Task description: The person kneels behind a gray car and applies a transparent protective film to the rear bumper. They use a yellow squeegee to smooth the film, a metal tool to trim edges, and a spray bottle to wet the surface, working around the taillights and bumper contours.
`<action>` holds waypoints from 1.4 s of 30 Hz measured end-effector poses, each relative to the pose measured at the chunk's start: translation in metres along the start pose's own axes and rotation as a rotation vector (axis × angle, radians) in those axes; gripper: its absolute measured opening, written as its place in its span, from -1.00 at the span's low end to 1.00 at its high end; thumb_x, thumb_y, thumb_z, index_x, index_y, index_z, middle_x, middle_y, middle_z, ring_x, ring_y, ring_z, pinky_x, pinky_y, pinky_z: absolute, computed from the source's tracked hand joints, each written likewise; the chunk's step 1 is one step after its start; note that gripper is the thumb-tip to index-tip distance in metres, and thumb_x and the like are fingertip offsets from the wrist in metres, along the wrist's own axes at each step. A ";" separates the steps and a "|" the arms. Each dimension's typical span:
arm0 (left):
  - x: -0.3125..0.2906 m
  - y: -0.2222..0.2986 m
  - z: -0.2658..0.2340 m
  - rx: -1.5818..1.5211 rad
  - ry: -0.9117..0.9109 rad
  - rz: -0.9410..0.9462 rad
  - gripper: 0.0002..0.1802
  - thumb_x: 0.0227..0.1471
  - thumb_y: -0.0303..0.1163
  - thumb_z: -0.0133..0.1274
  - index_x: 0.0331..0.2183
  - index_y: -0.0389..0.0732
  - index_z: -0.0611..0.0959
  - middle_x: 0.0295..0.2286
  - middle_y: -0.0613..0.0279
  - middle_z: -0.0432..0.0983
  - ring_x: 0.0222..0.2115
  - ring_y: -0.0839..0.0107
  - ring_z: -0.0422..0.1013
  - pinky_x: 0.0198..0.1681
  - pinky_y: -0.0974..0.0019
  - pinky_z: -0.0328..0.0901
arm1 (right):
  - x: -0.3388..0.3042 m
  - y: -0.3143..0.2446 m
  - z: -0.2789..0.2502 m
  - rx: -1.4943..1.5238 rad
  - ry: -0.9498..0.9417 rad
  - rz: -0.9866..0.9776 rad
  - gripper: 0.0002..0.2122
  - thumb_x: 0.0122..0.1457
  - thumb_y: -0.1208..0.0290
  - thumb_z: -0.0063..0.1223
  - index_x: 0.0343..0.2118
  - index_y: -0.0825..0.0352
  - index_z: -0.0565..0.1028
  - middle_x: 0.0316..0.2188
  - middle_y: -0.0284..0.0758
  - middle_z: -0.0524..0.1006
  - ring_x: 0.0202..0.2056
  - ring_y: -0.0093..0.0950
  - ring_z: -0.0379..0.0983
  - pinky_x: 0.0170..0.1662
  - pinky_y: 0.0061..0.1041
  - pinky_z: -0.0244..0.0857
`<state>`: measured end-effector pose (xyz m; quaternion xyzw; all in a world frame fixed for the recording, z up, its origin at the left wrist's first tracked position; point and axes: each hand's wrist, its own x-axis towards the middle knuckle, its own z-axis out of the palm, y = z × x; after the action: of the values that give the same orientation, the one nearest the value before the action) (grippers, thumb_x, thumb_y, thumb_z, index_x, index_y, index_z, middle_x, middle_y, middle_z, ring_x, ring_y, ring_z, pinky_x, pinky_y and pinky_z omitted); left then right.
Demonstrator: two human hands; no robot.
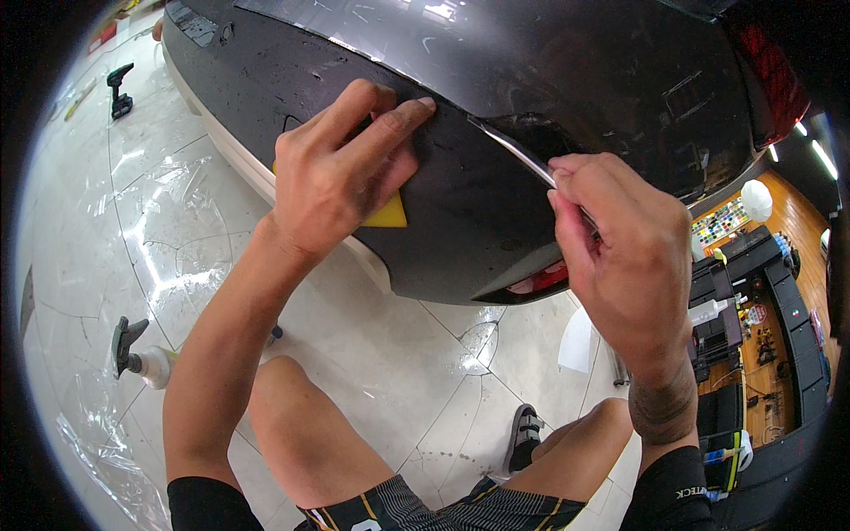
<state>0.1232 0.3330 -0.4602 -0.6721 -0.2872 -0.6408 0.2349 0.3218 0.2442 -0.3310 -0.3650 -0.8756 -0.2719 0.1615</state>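
A car's rear bumper [460,212], covered in dark matte film, fills the upper middle. Above it the glossier dark body panel [567,62] meets the film along a curved seam. My right hand [620,239] is closed round a slim silver cutter knife [524,159], whose tip touches the seam. To its left, my left hand [341,159] has its fingers bent, with the index fingertip pressed on the film edge. A yellow squeegee card [387,215] sticks out from under that palm and seems held by the curled fingers, which hide most of it.
On the tiled floor at left stand a black cordless drill [120,96] and a spray bottle [152,365], with crumpled clear film [97,442] nearby. A white sheet [575,341] lies right of centre. Black shelving [792,310] with tools lines the right side. A red lamp [538,281] sits low in the bumper.
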 end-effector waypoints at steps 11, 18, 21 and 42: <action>0.001 0.002 0.000 0.011 -0.007 -0.018 -0.64 -0.16 -0.48 0.24 -0.20 -0.04 0.67 -0.37 0.28 0.45 -0.42 0.38 0.51 -0.37 0.36 0.49 | 0.001 0.022 -0.005 -0.045 0.005 -0.078 -0.92 -0.03 0.61 0.13 -0.45 0.35 0.46 -0.43 -0.22 0.51 -0.46 -0.25 0.51 -0.43 -0.38 0.35; 0.001 0.004 -0.001 -0.017 -0.013 -0.034 -0.58 -0.20 -0.61 0.18 -0.18 -0.13 0.66 -0.37 0.16 0.48 -0.40 0.31 0.50 -0.35 0.34 0.41 | 0.007 0.038 -0.015 -0.115 -0.059 -0.140 -0.93 0.02 0.67 0.13 -0.40 0.41 0.53 -0.32 -0.16 0.60 -0.33 -0.36 0.59 -0.31 -0.50 0.46; 0.002 0.006 -0.001 -0.027 -0.016 -0.069 -0.60 -0.19 -0.61 0.17 -0.20 -0.14 0.67 -0.37 0.18 0.48 -0.39 0.34 0.49 -0.31 0.36 0.40 | 0.011 0.049 -0.011 -0.142 0.029 -0.231 -0.93 -0.02 0.58 0.16 -0.47 0.31 0.49 -0.47 -0.26 0.51 -0.47 -0.32 0.50 -0.43 -0.42 0.34; -0.102 0.107 -0.021 -0.813 -1.097 -0.680 -0.73 0.00 -0.39 0.04 -0.23 -0.21 0.67 -0.35 0.04 0.62 -0.43 0.20 0.55 -0.34 0.25 0.44 | 0.034 0.091 -0.032 -0.239 -0.075 -0.490 -0.88 0.04 0.60 0.17 -0.32 0.38 0.57 -0.33 -0.19 0.60 -0.29 -0.39 0.59 -0.22 -0.52 0.46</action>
<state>0.1800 0.2318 -0.5551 -0.8023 -0.2953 -0.3074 -0.4178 0.3677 0.2971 -0.2571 -0.1685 -0.9049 -0.3906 0.0141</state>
